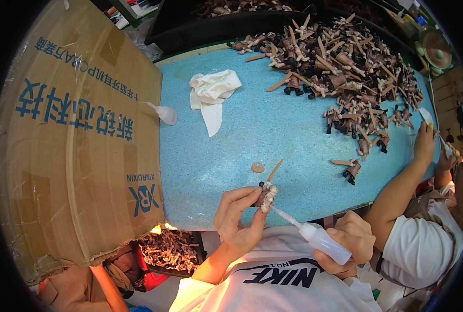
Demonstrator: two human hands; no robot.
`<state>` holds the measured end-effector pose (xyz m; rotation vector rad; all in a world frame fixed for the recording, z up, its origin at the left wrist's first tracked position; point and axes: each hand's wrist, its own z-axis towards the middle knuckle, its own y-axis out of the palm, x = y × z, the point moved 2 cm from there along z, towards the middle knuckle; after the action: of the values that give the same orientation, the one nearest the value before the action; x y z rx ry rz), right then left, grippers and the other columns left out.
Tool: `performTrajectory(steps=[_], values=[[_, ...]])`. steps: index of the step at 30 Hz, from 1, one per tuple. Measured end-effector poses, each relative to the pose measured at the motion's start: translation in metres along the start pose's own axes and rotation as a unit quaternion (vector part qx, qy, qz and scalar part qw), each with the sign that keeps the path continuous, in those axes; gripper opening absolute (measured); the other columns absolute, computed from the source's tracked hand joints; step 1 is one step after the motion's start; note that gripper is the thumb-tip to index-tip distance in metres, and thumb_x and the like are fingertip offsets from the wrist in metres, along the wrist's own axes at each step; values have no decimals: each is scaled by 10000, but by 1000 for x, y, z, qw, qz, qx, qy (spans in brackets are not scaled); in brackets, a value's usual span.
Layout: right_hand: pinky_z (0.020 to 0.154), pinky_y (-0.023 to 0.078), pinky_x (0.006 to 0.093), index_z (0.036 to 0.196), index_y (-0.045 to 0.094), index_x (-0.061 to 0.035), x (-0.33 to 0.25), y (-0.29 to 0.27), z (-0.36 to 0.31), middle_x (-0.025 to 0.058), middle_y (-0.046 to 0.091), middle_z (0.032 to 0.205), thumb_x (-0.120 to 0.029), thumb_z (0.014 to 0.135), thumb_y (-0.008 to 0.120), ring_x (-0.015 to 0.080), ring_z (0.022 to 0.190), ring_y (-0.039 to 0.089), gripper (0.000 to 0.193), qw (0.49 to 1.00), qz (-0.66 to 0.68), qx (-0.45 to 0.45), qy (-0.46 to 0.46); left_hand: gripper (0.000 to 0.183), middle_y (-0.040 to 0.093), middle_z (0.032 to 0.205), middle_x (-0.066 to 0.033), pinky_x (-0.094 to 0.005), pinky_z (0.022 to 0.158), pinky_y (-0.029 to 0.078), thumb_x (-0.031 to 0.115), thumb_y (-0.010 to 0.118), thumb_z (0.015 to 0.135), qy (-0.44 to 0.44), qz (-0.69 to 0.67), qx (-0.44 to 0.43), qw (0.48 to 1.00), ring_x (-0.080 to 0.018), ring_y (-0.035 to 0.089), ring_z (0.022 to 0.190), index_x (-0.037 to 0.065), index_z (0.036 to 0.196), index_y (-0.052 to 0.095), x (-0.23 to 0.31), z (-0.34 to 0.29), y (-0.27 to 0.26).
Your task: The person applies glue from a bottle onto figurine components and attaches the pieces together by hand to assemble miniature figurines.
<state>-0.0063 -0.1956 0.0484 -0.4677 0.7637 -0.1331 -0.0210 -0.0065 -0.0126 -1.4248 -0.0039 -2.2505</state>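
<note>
Between the thumb and fingers of my left hand (237, 221) is a small figurine (266, 198) with a brown body, pale round parts and a long tan blade sticking up. My right hand (352, 239) is wrapped round a translucent white squeeze bottle (325, 243). Its thin nozzle points up and left, and the tip is at the lower side of the figurine; whether they touch, I cannot tell. Just beyond my left hand, a small tan curved piece (257, 167) lies on the blue table (200, 166). To the right lies a single similar figurine (352, 170).
A large cardboard box (80, 156) walls off the left side. Near it are a small squeeze bottle (166, 115) and a crumpled white cloth (214, 89). A big heap of figurines (346, 73) covers the far right. A co-worker's arm (405, 182) reaches in at the right.
</note>
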Motion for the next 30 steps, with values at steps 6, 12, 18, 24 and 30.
performTrajectory(steps=[6,12,18,24,30], values=[[368,281,258,840,559,11,2,1,1,39,469,492,-188,623,753,151,382,389,353,1000,16,15,1,284,560,962,-148,-264,699,501,-77,633,724,-9,-11,-2,1000,-194,595,827,-24,998,582,-4,-3,1],[353,264,244,828,584,1,4,-1,-1,24,459,485,-134,586,787,143,373,383,343,998,34,58,7,289,606,911,-150,-263,647,483,-61,680,676,-24,-52,34,998,-198,592,783,-32,953,606,-6,-3,5],[364,282,247,836,588,-3,6,-1,-1,26,472,489,-130,584,786,149,380,400,345,997,37,63,13,287,607,908,-152,-261,641,483,-72,682,672,-33,-75,33,996,-196,591,778,-30,946,607,-6,-4,6],[370,304,251,852,567,9,5,-4,2,40,498,508,-152,609,749,149,383,417,343,999,21,29,-10,288,611,903,-145,-257,647,479,-66,688,672,-40,-77,32,996,-191,592,777,-25,947,612,-5,-6,7],[373,325,257,805,559,38,5,-6,0,66,512,542,-176,604,732,163,384,433,341,999,9,18,-31,280,613,902,-142,-258,655,474,-51,697,673,-47,-73,33,996,-190,591,783,-22,940,618,-6,-9,8]])
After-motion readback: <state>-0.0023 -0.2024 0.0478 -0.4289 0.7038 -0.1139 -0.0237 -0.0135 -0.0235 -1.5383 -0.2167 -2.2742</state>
